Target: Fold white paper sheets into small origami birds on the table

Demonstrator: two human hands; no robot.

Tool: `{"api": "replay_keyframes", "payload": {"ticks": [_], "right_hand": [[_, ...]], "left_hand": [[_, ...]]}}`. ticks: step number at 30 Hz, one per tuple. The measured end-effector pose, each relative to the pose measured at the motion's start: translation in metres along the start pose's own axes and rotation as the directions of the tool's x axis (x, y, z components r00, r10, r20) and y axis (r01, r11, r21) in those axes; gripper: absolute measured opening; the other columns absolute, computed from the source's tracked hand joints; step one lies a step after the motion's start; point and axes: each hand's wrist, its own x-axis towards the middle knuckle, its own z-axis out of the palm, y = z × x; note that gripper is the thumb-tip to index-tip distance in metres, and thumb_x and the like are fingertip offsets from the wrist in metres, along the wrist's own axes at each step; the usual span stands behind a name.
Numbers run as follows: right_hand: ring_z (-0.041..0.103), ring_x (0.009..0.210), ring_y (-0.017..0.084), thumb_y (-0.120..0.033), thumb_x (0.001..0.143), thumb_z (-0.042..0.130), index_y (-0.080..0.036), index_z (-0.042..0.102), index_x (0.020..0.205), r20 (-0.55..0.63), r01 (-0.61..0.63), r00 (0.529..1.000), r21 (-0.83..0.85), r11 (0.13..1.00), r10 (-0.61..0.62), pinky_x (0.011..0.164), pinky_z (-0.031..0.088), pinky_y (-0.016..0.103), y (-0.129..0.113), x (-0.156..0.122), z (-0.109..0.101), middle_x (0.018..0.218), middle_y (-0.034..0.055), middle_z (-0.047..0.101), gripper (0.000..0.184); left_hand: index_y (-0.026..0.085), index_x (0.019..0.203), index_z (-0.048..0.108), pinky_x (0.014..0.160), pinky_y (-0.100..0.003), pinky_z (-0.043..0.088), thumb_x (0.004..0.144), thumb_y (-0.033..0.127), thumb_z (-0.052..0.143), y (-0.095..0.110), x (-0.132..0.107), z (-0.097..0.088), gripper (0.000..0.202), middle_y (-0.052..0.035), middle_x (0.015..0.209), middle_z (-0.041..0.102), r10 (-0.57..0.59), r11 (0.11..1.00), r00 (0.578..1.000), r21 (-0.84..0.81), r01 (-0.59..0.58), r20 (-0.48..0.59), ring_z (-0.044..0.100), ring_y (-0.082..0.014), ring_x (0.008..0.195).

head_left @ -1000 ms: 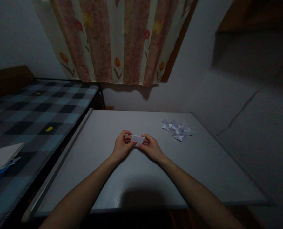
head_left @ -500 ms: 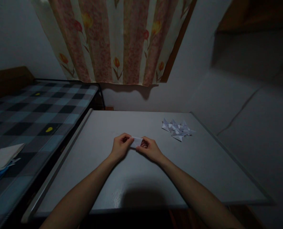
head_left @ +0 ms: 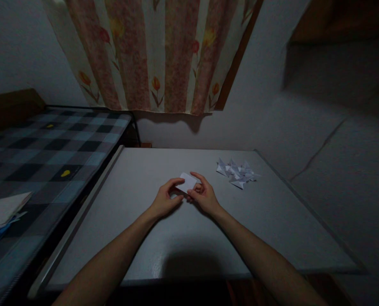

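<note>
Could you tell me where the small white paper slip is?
Head view, centre: the small white paper slip is held between left hand and right hand, left of the white folded-paper pile.

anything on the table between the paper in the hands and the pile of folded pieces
Nothing visible does. The left hand and right hand both hold the white paper, and only bare table shows between it and the pile of folded pieces.

our forearms converge toward centre; left hand (head_left: 163, 200) and right hand (head_left: 204, 196) meet, wrists low, fingers curled, thumbs and fingertips pinched together.
</note>
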Motion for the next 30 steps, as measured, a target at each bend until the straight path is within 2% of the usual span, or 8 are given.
{"api": "replay_keyframes", "payload": {"ticks": [3,8,13,16,20,22,26,30], "right_hand": [[0.060,0.051,0.012,-0.026,0.070,0.069,-0.024,0.047,0.124,0.005,0.035,0.999,0.006,0.999,-0.035,0.053,0.049,0.026,0.001,0.000,0.000,0.058,-0.0096,0.053,0.058],[0.058,0.052,0.012,-0.029,0.072,0.069,-0.025,0.042,0.130,0.032,0.048,0.998,0.000,0.999,-0.048,0.055,0.048,0.027,0.004,-0.001,-0.001,0.061,-0.0085,0.055,0.064],[0.059,0.068,0.015,-0.032,0.072,0.070,-0.023,0.050,0.124,0.097,0.122,0.988,-0.061,0.991,-0.116,0.062,0.045,0.027,0.005,-0.001,-0.004,0.078,-0.0008,0.062,0.055],[0.058,0.075,0.016,-0.028,0.071,0.069,-0.024,0.059,0.116,0.098,0.194,0.979,-0.130,0.972,-0.182,0.066,0.045,0.028,0.003,-0.001,-0.007,0.091,0.0026,0.063,0.046],[0.058,0.093,0.022,-0.019,0.068,0.063,-0.025,0.068,0.107,0.079,0.267,0.964,-0.210,0.941,-0.256,0.080,0.046,0.034,-0.006,0.000,-0.009,0.101,0.0046,0.064,0.040],[0.059,0.096,0.023,-0.016,0.066,0.059,-0.025,0.070,0.103,0.070,0.262,0.965,-0.221,0.939,-0.253,0.085,0.045,0.037,-0.009,0.000,-0.008,0.100,0.0047,0.066,0.040],[0.061,0.095,0.022,-0.012,0.064,0.055,-0.025,0.071,0.097,0.031,0.250,0.968,-0.211,0.945,-0.249,0.088,0.045,0.037,-0.009,0.000,-0.007,0.098,0.0039,0.067,0.040],[0.061,0.093,0.021,-0.011,0.062,0.055,-0.023,0.069,0.090,0.015,0.252,0.967,-0.193,0.948,-0.254,0.088,0.045,0.035,-0.006,0.000,-0.007,0.094,0.0030,0.066,0.034]], "left_hand": [[0.016,0.095,0.065,0.079,-0.032,0.052,0.067,0.017,0.069,0.002,-0.001,0.002,0.028,-0.0069,0.096,0.068,-0.044,0.997,0.997,0.066,0.039,0.062,0.066,-0.0179,0.084],[0.016,0.090,0.066,0.071,-0.029,0.052,0.064,0.023,0.075,0.005,-0.001,0.002,0.029,-0.0043,0.086,0.069,-0.101,0.991,0.995,0.085,0.099,0.018,0.065,-0.0165,0.074],[0.015,0.086,0.068,0.062,-0.026,0.048,0.063,0.025,0.076,0.005,0.000,-0.002,0.027,-0.0030,0.076,0.068,-0.161,0.981,0.987,0.107,0.161,-0.008,0.060,-0.0137,0.066],[0.014,0.085,0.068,0.063,-0.027,0.048,0.062,0.027,0.077,0.007,0.000,-0.003,0.027,-0.0034,0.076,0.068,-0.152,0.984,0.988,0.090,0.151,0.008,0.060,-0.0137,0.065],[0.015,0.080,0.069,0.070,-0.030,0.049,0.065,0.026,0.074,0.011,-0.002,-0.001,0.019,-0.0045,0.077,0.069,-0.141,0.989,0.986,0.056,0.137,0.085,0.062,-0.0157,0.070],[0.016,0.083,0.068,0.072,-0.031,0.050,0.067,0.026,0.073,0.011,-0.003,0.001,0.019,-0.0057,0.082,0.070,-0.144,0.990,0.985,0.027,0.142,0.096,0.064,-0.0167,0.073],[0.017,0.090,0.065,0.076,-0.030,0.050,0.069,0.024,0.073,0.007,-0.004,0.003,0.024,-0.0062,0.091,0.068,-0.098,0.995,0.994,0.034,0.096,0.054,0.064,-0.0177,0.082],[0.017,0.089,0.062,0.074,-0.029,0.050,0.068,0.024,0.073,0.004,-0.002,0.001,0.025,-0.0048,0.089,0.067,-0.091,0.994,0.995,0.066,0.089,0.036,0.064,-0.0167,0.080]]}}
